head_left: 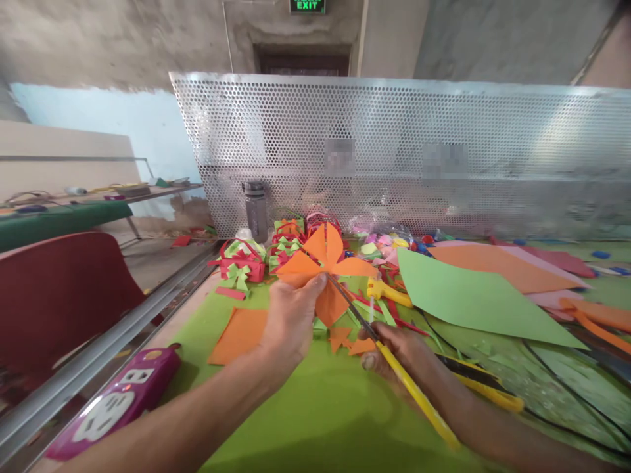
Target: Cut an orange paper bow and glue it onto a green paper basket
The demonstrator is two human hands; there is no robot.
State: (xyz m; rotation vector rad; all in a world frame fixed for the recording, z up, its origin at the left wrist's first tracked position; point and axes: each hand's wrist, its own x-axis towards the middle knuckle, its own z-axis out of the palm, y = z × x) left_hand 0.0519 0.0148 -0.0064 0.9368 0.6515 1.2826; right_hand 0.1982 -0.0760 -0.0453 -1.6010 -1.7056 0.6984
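My left hand [293, 318] pinches an orange paper flower [326, 246] with pointed petals between thumb and fingers, near its centre. My right hand [389, 355] is closed around yellow-handled scissors [414, 391], seen edge-on. Their dark blades reach up and left to the flower's middle by my left thumb; whether the blades are apart is not clear. Below the flower lie orange paper scraps [345, 341]. An orange paper square [239, 335] rests on the green tabletop [290, 414], left of and partly behind my left hand.
A yellow glue gun [389, 292] lies beyond my right hand, near a green paper sheet [478, 295]. Small red paper baskets [241, 266] and a bottle [255, 210] stand before the perforated metal screen [394, 144]. A purple power strip [118, 401] sits at the left edge; black cables run right.
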